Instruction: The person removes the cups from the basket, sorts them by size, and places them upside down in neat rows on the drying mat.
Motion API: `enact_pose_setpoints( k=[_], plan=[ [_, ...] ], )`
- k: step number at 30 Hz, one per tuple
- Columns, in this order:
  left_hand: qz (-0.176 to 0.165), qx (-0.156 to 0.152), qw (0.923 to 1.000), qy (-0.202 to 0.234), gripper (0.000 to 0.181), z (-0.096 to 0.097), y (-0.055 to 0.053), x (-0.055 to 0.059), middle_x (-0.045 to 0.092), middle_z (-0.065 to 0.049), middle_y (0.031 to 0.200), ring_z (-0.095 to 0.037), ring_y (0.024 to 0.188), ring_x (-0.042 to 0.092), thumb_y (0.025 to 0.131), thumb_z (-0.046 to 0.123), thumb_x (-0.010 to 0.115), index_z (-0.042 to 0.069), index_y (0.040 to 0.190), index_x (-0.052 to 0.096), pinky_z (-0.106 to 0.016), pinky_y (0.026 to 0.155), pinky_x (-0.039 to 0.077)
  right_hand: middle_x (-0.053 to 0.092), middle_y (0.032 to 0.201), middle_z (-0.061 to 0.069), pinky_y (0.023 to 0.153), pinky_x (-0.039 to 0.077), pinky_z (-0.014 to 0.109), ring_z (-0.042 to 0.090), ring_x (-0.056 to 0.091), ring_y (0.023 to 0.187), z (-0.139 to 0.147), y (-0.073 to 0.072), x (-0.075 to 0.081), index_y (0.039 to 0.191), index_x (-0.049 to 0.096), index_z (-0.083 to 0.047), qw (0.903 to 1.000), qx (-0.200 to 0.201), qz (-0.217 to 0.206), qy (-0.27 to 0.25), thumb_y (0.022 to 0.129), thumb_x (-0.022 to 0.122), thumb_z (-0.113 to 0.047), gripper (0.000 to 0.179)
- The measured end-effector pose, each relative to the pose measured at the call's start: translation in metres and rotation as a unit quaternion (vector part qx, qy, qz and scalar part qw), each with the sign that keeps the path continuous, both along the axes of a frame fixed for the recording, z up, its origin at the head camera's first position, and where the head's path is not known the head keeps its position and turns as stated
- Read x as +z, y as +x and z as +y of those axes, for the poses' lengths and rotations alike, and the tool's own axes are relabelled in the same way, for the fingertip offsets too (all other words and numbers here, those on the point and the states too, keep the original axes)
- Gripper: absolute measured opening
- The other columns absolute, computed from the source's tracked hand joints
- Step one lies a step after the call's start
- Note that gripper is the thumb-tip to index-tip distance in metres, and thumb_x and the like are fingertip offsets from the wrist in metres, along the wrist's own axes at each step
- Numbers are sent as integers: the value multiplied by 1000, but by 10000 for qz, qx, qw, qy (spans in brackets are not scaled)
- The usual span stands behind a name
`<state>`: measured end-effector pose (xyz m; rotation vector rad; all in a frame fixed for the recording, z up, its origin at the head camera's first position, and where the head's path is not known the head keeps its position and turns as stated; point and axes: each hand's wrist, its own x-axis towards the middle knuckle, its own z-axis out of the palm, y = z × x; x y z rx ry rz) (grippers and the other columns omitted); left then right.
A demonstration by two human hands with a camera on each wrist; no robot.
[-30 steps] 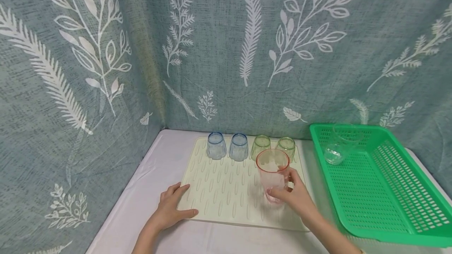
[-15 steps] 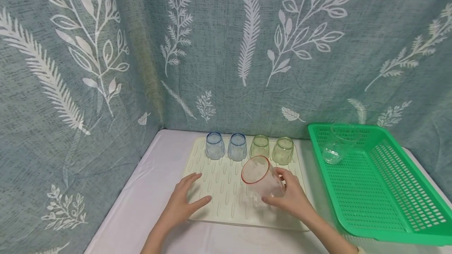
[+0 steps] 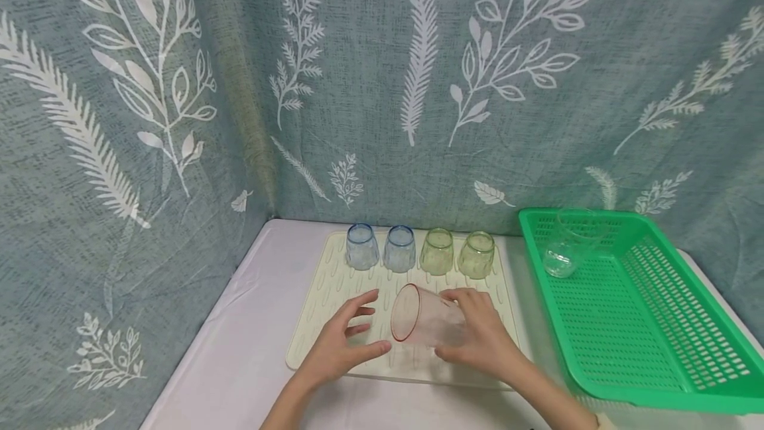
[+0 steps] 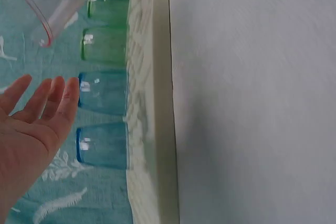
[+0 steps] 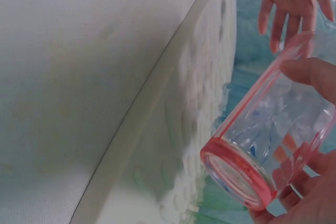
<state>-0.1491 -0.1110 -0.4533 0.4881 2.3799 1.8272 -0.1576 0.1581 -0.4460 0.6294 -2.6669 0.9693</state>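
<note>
A clear pink glass (image 3: pixel 431 317) with a red rim is tipped on its side above the cream ribbed mat (image 3: pixel 322 324), its mouth facing left. My right hand (image 3: pixel 480 334) grips it around the base end, thumb on the near side and fingers beyond. In the right wrist view the thick reddish base of the glass (image 5: pixel 262 145) shows, with the thumb across its wall. My left hand (image 3: pixel 343 340) hangs over the mat just left of the rim, fingers spread and slightly bent, holding nothing. In the left wrist view a gap shows between my left hand (image 4: pixel 37 119) and the rim.
Two blue glasses (image 3: pixel 362 249) and two green glasses (image 3: pixel 438 254) stand in a row along the mat's back edge. A green perforated basket (image 3: pixel 564 350) at the right holds a tall clear glass (image 3: pixel 564 254). A patterned curtain (image 3: pixel 370 85) hangs behind the white table (image 3: pixel 239 324).
The pink glass has tipped from upright to lying leftward in my right hand. My left hand has left the mat's left edge and moved right, close to the rim.
</note>
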Motion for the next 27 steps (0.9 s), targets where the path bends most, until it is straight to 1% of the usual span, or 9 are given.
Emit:
enact_pose_setpoints(
  k=[3,5,8,11,12,18,21,27],
  plan=[
    [27,-51,9999,-83,78,7,1,1,43,6,145,-27,127,46,78,26,84,29,145,43,-35,99,46,57,119,6,90,43,51,30,46,113,-3,3,2,123,57,-9,9997,-1,19,257,56,92,-24,77],
    [49,-65,9998,-169,81,11,1,1,43,7,145,-23,126,47,76,29,85,31,145,43,-35,98,47,56,121,5,88,42,50,28,46,113,-5,6,2,124,56,-10,9992,1,12,407,57,92,-24,78],
    [97,-131,9995,-255,83,16,1,2,43,2,146,-20,124,48,76,28,86,31,146,41,-35,96,49,55,122,4,85,42,46,26,45,112,-8,8,2,126,56,-12,9979,20,99,641,57,92,-25,78],
    [132,-215,9993,-266,83,18,0,2,43,-5,146,-23,124,48,77,27,85,29,146,41,-34,93,51,54,121,3,83,42,44,25,45,111,-10,9,2,126,55,-12,9964,50,214,816,57,92,-25,79],
    [126,-237,9993,-242,83,19,0,2,43,-5,146,-24,124,48,77,26,85,28,146,41,-34,91,51,54,122,3,83,42,45,25,45,112,-11,9,2,127,55,-12,9960,63,246,851,57,92,-25,80],
    [97,-330,9993,-160,77,20,-1,3,49,0,139,-26,124,48,76,27,86,27,143,46,-30,84,55,54,123,3,86,42,48,25,44,113,-11,10,2,128,55,-11,9949,106,320,948,58,91,-25,80],
    [82,-359,9993,-92,74,19,-2,3,50,-2,137,-27,122,49,76,25,86,25,141,49,-29,81,55,54,123,3,86,42,48,25,44,113,-11,9,2,128,56,-12,9948,130,311,962,58,91,-26,80],
    [36,-292,9995,62,71,19,-3,0,53,-5,134,-29,120,50,76,20,86,21,138,52,-29,78,57,54,124,2,88,41,45,23,44,113,-9,8,0,131,56,-14,9960,221,205,838,58,92,-32,83]
  ],
)
